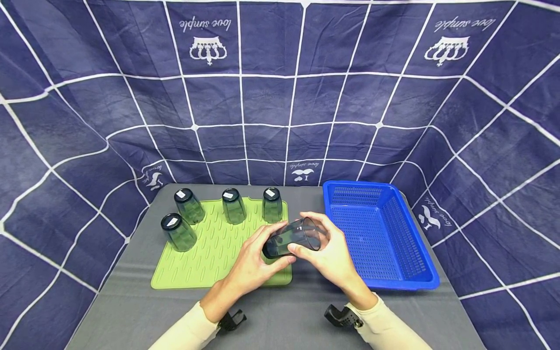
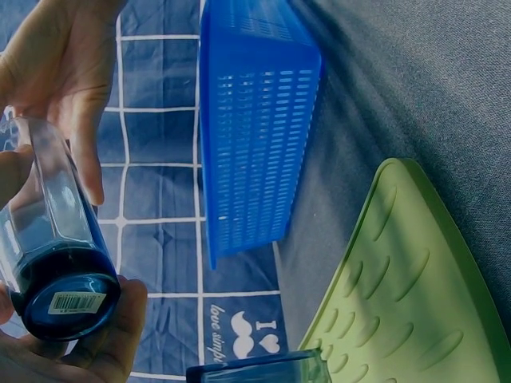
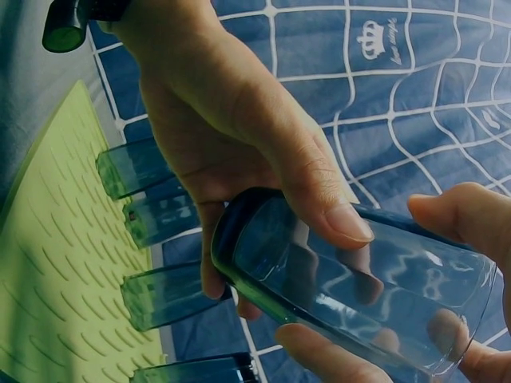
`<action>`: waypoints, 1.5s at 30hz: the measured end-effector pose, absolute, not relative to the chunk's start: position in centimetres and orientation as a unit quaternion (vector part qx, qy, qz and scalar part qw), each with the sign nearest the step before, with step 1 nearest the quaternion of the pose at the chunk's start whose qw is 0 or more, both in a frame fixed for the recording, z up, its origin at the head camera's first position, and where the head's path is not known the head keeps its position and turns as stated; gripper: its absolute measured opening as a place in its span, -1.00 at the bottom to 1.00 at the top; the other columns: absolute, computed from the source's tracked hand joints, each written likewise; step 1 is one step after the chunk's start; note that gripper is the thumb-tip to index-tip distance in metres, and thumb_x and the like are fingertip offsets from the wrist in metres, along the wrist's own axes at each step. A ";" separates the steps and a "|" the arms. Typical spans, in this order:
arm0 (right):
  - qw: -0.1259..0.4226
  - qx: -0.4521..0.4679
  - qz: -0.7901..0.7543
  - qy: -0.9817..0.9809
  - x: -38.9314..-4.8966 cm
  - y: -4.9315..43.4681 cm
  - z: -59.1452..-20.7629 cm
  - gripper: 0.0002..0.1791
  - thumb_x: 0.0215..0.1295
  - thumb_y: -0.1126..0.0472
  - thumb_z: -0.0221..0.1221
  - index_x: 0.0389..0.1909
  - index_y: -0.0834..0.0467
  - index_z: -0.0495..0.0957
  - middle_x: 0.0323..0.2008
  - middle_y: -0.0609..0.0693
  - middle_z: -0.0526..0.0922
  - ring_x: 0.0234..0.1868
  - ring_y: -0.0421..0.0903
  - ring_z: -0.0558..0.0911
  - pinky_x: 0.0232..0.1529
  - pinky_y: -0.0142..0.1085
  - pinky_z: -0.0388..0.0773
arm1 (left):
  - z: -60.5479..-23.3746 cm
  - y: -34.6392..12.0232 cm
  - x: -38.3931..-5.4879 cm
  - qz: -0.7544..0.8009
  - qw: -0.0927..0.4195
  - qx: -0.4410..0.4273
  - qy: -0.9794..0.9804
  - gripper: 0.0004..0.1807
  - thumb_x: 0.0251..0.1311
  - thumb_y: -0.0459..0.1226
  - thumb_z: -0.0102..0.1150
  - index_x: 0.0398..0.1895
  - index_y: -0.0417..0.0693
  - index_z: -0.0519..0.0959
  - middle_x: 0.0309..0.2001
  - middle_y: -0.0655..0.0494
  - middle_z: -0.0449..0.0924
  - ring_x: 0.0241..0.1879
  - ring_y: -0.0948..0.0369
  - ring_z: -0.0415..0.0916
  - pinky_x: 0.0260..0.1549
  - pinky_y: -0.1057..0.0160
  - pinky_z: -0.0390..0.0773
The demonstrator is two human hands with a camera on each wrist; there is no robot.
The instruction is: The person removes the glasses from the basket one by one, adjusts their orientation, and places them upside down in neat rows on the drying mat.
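Observation:
A smoky green drinking glass point(image 1: 286, 239) is held on its side above the mat's right end, base to the left and rim to the right. My left hand point(image 1: 255, 257) grips it round the base end. The right hand point(image 1: 332, 253) holds the rim end between thumb and fingers. In the left wrist view a barcode label point(image 2: 76, 302) shows on the base. Seen from the right wrist, the left thumb point(image 3: 347, 219) lies along the glass wall.
Several matching glasses point(image 1: 234, 206) stand upside down along the back and left of a green drying mat point(image 1: 205, 262), white labels on their bases. A blue perforated basket point(image 1: 367, 233) sits at the right on the grey cloth. Blue checked fabric point(image 1: 271, 102) hangs behind.

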State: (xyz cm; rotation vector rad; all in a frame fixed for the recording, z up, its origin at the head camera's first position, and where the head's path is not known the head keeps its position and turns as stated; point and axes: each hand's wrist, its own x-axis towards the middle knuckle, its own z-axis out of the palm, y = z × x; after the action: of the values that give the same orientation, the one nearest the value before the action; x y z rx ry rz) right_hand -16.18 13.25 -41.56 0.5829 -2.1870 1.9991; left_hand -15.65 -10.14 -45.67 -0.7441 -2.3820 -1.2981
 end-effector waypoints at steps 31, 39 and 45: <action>-0.040 0.172 0.712 -0.680 -16.1 13.3 -41.7 -0.22 0.35 0.37 0.59 0.56 0.19 0.53 0.46 0.33 0.61 0.20 -0.12 0.85 0.14 -0.14 0.92 | -44.5 -11.6 -15.6 -0.585 0.187 -0.251 -0.748 -0.18 0.07 -0.44 0.85 0.44 -0.03 0.68 0.30 -0.08 0.78 0.16 0.27 0.77 0.04 0.41 0.82; -0.065 0.183 0.699 -0.688 -16.2 13.1 -41.9 -0.28 0.43 0.33 0.56 0.55 0.18 0.53 0.44 0.31 0.64 0.25 -0.11 0.85 0.18 -0.14 0.91 | -44.5 -11.8 -15.5 -0.638 0.195 -0.246 -0.703 -0.07 0.07 -0.62 0.74 0.52 -0.26 0.48 0.32 -0.27 0.71 0.20 0.30 0.76 0.14 0.41 0.79; -0.087 0.189 0.695 -0.689 -16.2 13.2 -42.1 -0.30 0.49 0.34 0.50 0.58 0.20 0.51 0.49 0.30 0.66 0.29 -0.14 0.84 0.22 -0.18 0.89 | -44.2 -11.6 -15.4 -0.649 0.227 -0.254 -0.680 -0.02 0.04 -0.71 0.66 0.53 -0.39 0.35 0.31 -0.10 0.71 0.21 0.33 0.74 0.19 0.41 0.78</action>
State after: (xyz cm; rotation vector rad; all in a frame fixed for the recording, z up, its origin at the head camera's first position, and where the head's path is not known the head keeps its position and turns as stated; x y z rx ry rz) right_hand -16.16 13.21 -42.13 0.6273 -2.2923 2.3111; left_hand -15.38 -11.60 -44.19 -0.7012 -1.8735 -1.7898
